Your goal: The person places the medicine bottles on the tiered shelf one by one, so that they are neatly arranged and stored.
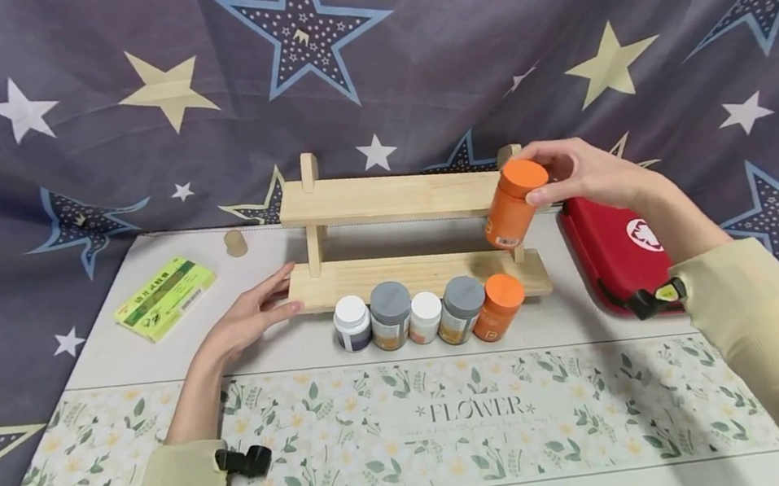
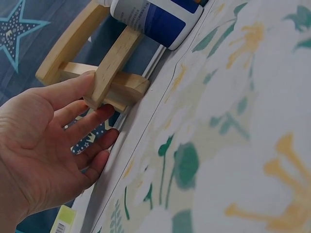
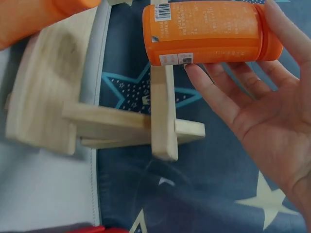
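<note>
My right hand [image 1: 590, 171] grips an orange pill bottle [image 1: 509, 211], slightly tilted, at the right end of the upper board of a two-tier wooden rack [image 1: 383, 194]. The right wrist view shows the thumb near the orange lid and the fingers along the side of the bottle. At the rack's other end, my left hand [image 1: 248, 319] holds the lower board's left end, with the thumb [image 2: 80, 85] on its face and fingertips at its edge. In front of the lower board stand a second orange bottle [image 1: 498, 309], two grey-lidded bottles [image 1: 390, 317] and two white bottles [image 1: 353, 326].
A yellow-green box [image 1: 165, 299] and a small cork-like piece [image 1: 235, 243] lie on the left of the white table. A red first-aid case [image 1: 619, 245] sits at the right, beneath my right forearm. A star-patterned cloth [image 1: 365, 57] hangs behind the rack.
</note>
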Demonstrator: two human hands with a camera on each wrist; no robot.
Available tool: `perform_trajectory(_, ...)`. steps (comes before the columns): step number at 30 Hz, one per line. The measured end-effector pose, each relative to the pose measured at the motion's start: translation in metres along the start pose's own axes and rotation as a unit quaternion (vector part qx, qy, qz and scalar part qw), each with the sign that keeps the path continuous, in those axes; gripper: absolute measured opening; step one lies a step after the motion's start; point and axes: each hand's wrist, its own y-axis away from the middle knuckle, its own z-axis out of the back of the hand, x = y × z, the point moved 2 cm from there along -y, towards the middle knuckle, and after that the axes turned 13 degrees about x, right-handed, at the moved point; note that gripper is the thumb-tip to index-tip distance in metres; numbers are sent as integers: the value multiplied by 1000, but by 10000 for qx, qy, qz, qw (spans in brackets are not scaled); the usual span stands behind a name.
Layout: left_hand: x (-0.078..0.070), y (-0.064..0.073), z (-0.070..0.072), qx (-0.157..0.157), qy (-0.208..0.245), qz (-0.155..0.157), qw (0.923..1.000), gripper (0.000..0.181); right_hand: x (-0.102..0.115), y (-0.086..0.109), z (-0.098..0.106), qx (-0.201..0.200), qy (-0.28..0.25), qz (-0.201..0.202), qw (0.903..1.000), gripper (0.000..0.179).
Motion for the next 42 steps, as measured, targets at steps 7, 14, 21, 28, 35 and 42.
perform_trajectory(7,1,-1,0,5,-16,-8,10000,83,19,-33,7,215,-497,334,9980,39)
perform_trajectory(14,1,-2,0,-15,8,-20,10000,83,39,-68,8,256,-942,404,9944,40)
perform_trajectory(21,0,-2,-1,-41,3,-7,10000,83,57,-102,-1,192,-873,486,9948,42)
perform_trajectory(28,-1,-1,1,-16,-96,7,10000,83,65,-135,-14,104,-1093,505,9927,43)
perform_trajectory(35,0,-2,-1,5,11,62,10000,83,69,-160,-22,-1,-1264,445,9910,43)
perform_trajectory(42,-1,-2,0,-1,12,16,10000,83,75,-178,-27,-115,-1452,587,9876,44)
